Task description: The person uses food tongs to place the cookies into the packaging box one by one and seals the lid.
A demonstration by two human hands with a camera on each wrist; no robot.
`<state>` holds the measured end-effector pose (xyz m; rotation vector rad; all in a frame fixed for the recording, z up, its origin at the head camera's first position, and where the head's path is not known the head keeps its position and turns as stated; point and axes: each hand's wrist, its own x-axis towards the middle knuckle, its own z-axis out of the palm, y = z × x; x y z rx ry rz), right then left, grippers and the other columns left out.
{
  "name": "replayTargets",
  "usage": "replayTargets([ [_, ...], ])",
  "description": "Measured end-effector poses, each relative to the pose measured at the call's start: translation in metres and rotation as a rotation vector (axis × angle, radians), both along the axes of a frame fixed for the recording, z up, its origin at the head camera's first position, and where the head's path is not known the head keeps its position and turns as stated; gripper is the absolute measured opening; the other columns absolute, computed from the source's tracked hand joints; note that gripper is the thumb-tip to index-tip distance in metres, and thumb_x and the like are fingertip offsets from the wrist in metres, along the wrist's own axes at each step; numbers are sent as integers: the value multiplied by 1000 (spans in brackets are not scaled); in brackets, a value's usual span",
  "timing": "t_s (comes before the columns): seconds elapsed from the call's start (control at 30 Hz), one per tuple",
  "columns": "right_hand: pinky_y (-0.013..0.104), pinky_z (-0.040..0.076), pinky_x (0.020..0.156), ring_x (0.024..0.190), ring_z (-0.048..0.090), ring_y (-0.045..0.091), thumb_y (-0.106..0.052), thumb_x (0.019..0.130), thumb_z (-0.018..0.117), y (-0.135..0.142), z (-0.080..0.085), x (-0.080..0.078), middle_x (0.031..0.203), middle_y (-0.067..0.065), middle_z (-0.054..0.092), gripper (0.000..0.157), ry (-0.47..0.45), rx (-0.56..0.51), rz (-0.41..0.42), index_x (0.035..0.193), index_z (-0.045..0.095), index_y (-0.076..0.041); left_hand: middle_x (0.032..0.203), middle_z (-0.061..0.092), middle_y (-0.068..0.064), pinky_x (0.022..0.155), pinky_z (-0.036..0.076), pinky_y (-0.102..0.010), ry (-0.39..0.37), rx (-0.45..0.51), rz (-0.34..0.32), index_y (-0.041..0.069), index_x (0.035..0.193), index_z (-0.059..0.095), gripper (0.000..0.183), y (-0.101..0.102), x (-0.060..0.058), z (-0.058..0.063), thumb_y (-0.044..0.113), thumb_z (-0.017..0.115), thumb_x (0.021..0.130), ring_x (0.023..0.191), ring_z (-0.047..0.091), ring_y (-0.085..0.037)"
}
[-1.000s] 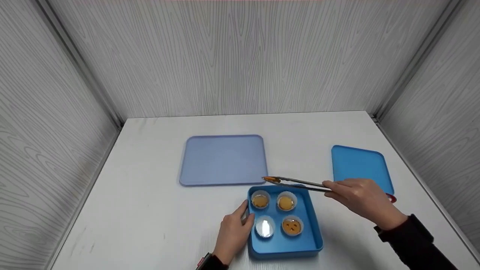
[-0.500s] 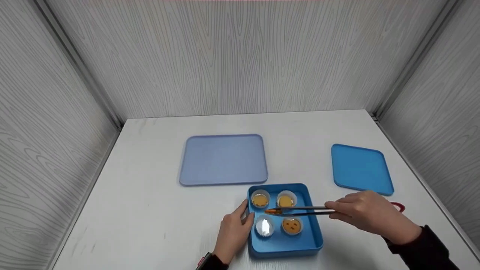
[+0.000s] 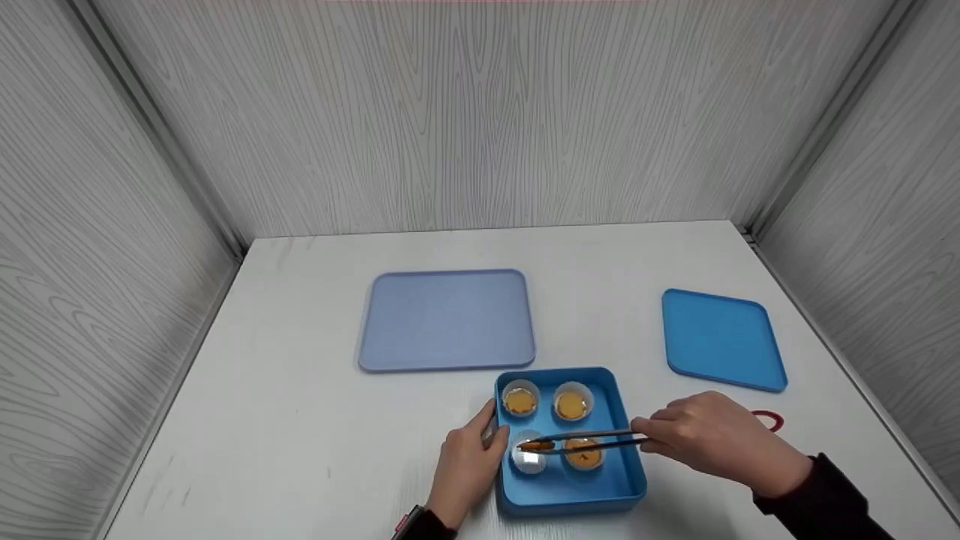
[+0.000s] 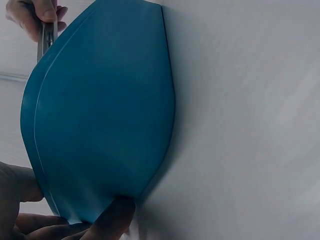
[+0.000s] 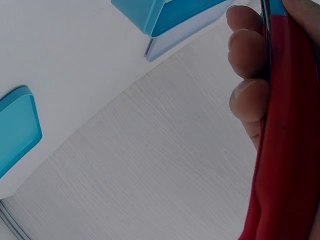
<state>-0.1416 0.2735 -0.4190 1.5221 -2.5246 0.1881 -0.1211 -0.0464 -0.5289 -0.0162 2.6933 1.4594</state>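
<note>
My left hand grips the left wall of a blue square box, thumb at the rim and fingers outside; the left wrist view shows these fingers against the wall. In my right hand I hold metal tongs, whose red handle fills the right wrist view's side. The tongs' tips pinch a small brown cookie over the front-left paper cup, partly covering it. Round yellow-brown cookies sit in the two back cups and the front-right cup, which the tongs partly cross.
A pale blue-purple tray lies behind the box on the white table. To the right lies a flat blue lid. Grey wood-patterned walls close in the back and both sides.
The tongs with the cookie have come down from behind the box's back rim to the front-left cup. My left hand and the box have stayed where they were.
</note>
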Motion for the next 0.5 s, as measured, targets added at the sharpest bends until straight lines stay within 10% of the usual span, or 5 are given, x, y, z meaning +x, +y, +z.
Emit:
replayTargets([
  [0.5, 14, 45, 50, 51, 54, 4, -26, 80, 87, -12, -1, 1, 67, -6, 69, 22, 84, 178, -46, 97, 77, -17, 141, 61, -15, 105, 51, -50, 19, -1, -2, 2, 147, 54, 51, 0, 1, -1, 24, 62, 102, 130, 59, -30],
])
